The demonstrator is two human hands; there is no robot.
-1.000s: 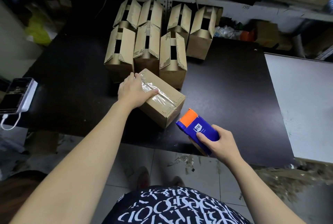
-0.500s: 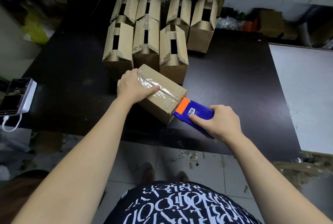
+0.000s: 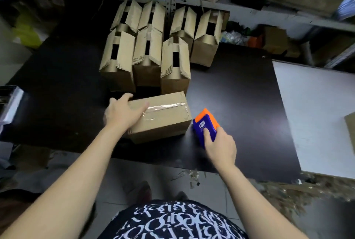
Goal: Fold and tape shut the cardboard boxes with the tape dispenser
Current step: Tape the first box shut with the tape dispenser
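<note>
The left hand (image 3: 123,116) clasps the nine-o'clock end of the taped brown cardboard box (image 3: 165,123); at its three o'clock, the right hand (image 3: 221,147) grips the blue-and-orange tape dispenser (image 3: 204,123).

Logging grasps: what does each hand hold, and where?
Right hand: tape dispenser, by its blue body. Left hand: taped box, at its left end.
</note>
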